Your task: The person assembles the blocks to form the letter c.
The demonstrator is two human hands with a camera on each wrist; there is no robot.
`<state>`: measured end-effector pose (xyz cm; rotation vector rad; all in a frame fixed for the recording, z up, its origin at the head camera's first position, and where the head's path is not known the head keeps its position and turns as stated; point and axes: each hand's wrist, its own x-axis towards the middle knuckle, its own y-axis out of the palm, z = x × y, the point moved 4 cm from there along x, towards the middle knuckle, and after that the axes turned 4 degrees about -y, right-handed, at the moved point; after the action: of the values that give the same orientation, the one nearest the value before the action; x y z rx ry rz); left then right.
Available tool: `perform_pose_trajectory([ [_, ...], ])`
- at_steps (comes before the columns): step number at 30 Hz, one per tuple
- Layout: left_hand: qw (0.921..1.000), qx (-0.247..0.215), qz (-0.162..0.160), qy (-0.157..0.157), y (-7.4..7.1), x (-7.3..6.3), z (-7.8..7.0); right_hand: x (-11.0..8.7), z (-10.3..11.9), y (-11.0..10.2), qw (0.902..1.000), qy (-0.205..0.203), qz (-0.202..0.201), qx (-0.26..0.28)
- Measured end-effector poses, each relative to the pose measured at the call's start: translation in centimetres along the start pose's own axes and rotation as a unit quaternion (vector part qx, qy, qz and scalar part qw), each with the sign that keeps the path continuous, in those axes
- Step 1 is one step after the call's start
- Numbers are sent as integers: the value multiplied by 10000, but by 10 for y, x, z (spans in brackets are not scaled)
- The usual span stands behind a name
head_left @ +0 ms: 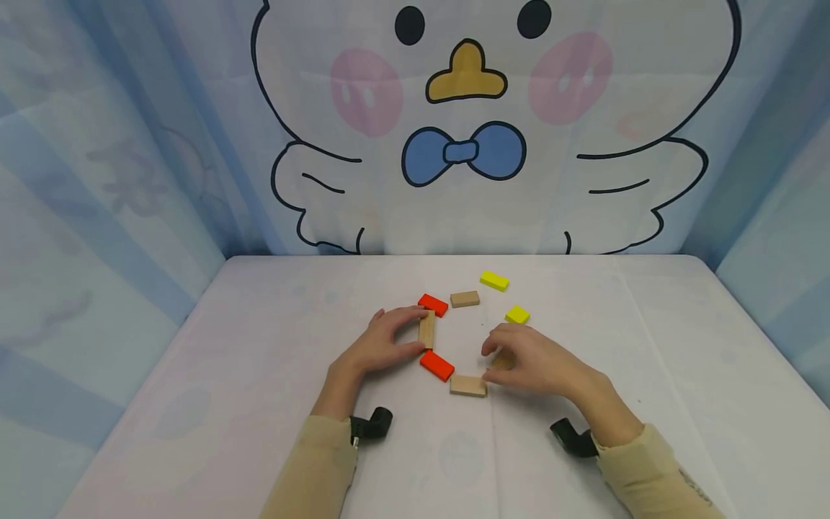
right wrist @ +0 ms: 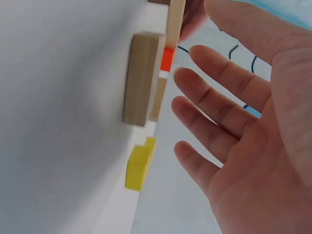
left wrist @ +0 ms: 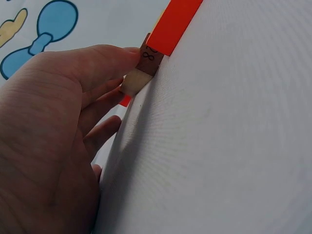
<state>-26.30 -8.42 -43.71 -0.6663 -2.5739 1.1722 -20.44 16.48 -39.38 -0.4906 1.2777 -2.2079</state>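
Note:
My left hand (head_left: pixel 382 344) pinches a plain wooden block (head_left: pixel 426 330) by its two ends, thumb at the near end and fingertips at the far one. Red blocks (head_left: pixel 437 365) sit at both ends of it; in the left wrist view, one red block (left wrist: pixel 174 24) shows just past the thumb. Fingers spread, my right hand (head_left: pixel 541 362) hovers around another wooden block (head_left: pixel 503 360), partly hidden under it in the head view. The right wrist view shows that wooden block (right wrist: pixel 141 80) lying on the table, apart from the fingertips.
The blocks form a loose ring on the white-covered table (head_left: pixel 259 324). A wooden block (head_left: pixel 468 386) lies at the near side, another wooden block (head_left: pixel 465 299) at the far side. Yellow blocks (head_left: pixel 495 281) lie at the far right. A printed curtain (head_left: pixel 467 216) hangs behind the table.

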Motion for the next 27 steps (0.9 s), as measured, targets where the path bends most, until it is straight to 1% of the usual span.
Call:
perform_pose_trajectory([
  [6,9999,-40,-41,82,-1,-2,-1,-6,-10,-8,9987,472,-109,-162],
  [11,9999,-48,-51,91,0,-2,0,-6,-14,-6,9980,615,-60,-124],
  [14,10000,-18,-23,54,0,-1,1,-5,-12,-2,9986,533,-14,-75],
  [19,10000,44,23,-4,1,0,1,-1,-4,7,9997,182,135,9],
  [24,10000,51,-2,-34,-1,0,-2,2,5,14,9996,-78,244,80],
  [27,10000,58,-18,-55,-1,0,-3,3,8,17,9995,-211,252,25],
])
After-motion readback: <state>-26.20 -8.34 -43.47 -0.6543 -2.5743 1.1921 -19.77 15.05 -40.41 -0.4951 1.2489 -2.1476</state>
